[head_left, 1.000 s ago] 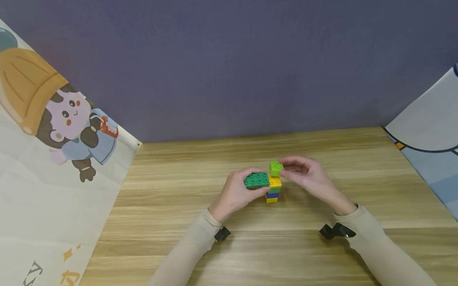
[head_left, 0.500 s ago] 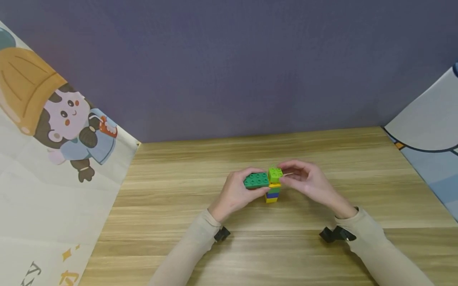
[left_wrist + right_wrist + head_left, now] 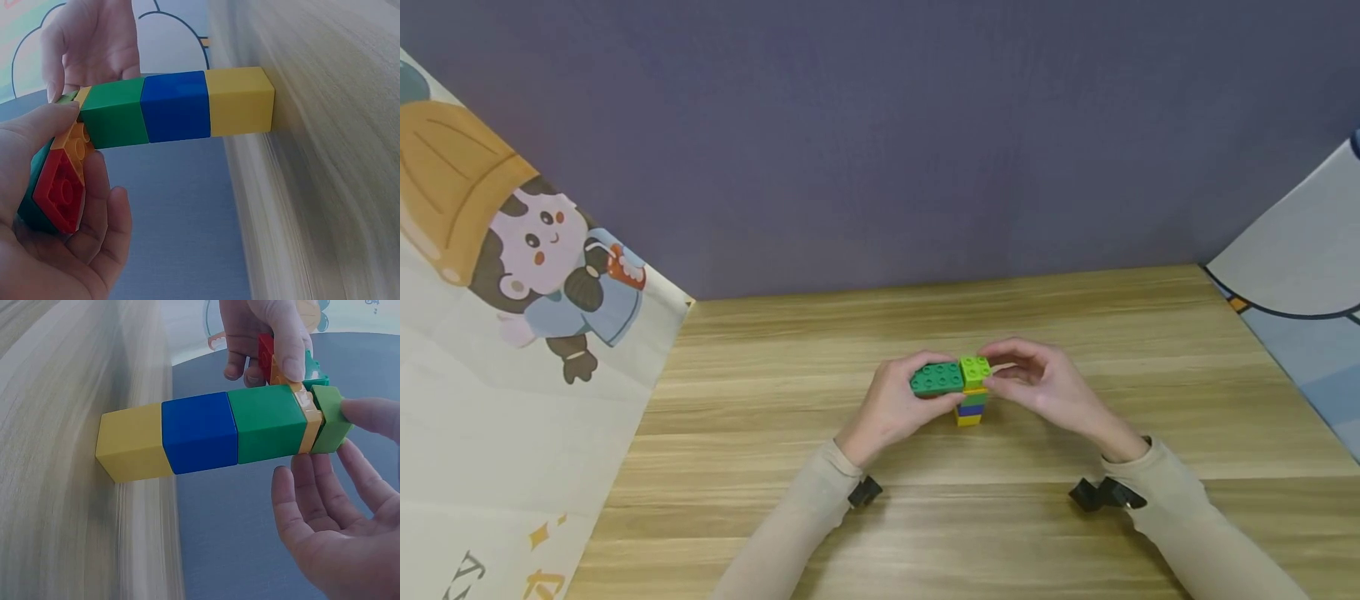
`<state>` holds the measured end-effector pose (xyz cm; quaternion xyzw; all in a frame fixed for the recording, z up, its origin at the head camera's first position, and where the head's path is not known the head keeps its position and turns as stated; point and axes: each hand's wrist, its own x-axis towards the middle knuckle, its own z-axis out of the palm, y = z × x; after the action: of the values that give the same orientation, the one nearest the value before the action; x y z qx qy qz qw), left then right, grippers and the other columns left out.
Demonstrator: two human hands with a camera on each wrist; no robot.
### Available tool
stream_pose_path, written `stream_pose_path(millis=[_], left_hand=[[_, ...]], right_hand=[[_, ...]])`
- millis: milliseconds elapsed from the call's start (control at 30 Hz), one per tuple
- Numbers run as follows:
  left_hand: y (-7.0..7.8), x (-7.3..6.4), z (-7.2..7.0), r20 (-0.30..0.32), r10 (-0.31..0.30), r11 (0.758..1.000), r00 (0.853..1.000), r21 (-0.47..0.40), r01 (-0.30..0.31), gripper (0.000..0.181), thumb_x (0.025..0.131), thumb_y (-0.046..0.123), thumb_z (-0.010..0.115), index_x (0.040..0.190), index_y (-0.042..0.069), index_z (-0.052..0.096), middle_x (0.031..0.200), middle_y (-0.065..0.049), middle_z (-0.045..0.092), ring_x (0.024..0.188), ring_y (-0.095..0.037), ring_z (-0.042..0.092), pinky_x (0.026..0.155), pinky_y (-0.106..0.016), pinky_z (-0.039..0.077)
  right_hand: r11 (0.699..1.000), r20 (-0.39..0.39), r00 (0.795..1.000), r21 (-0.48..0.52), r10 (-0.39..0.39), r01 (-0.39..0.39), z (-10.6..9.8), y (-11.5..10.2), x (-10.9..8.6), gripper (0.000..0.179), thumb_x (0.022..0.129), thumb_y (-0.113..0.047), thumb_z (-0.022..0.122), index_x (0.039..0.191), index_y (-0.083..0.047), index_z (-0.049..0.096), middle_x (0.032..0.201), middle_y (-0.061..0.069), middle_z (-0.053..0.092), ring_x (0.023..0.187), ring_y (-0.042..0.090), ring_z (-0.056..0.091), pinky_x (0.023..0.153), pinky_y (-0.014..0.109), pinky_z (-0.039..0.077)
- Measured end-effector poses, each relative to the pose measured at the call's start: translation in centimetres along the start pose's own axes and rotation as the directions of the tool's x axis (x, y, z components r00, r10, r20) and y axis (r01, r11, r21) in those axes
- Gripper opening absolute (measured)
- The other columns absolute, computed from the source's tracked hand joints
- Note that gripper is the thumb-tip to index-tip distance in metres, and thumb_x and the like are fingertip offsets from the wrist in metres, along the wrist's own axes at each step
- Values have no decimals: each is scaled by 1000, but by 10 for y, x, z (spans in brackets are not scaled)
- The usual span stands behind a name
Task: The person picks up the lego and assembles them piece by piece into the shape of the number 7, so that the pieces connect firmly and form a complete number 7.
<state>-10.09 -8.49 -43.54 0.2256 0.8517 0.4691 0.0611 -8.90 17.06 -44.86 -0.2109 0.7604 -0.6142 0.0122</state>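
Observation:
A block tower stands upright on the wooden table: a yellow block (image 3: 241, 103) at the bottom, a blue block (image 3: 176, 107) on it, then a green block (image 3: 117, 114). A thin orange brick (image 3: 307, 417) caps these and juts out to the left. My left hand (image 3: 889, 405) grips the long dark green brick (image 3: 937, 379) beside the tower top; a red brick (image 3: 62, 192) shows beneath it. My right hand (image 3: 1047, 382) pinches a lime green brick (image 3: 975, 369) over the orange one. In the right wrist view the lime brick sits slightly tilted, with a narrow gap below.
The wooden table (image 3: 760, 433) spreads around the tower, with a dark blue-grey panel (image 3: 880, 150) behind it. Printed cartoon sheets flank both sides, the left sheet (image 3: 482, 417) and the right sheet (image 3: 1300, 242). A black wrist mount (image 3: 1105, 493) sits on the right sleeve.
My right hand has lowered the lime brick from above and behind onto the tower top, beside the dark green brick. My left hand has stayed in place.

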Motion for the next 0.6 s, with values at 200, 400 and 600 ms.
stream_pose_path(millis=[200,400,600], left_hand=[[0,0,0,0,15,1000,1000,2,-15,44,90,26,88,132,20,74,123,-2,79,98,-9,71,81,-26,60],[-1,0,0,-5,23,1000,1000,8,-23,44,90,26,88,131,20,74,123,-3,79,98,-10,72,81,-26,60],[-1,1,1,-5,23,1000,1000,10,-23,44,90,25,88,131,20,74,124,-2,79,99,-10,72,83,-26,60]], right_hand=[[999,-13,1000,-27,-26,26,3,0,0,35,94,3,76,128,4,69,124,13,73,111,6,70,94,24,61],[991,-20,995,-92,-99,97,5,3,1,34,92,4,78,124,-4,73,121,12,76,108,8,71,94,33,62],[982,-9,989,-118,-150,148,5,7,1,34,90,7,78,122,-4,74,121,10,76,111,5,69,97,32,61]])
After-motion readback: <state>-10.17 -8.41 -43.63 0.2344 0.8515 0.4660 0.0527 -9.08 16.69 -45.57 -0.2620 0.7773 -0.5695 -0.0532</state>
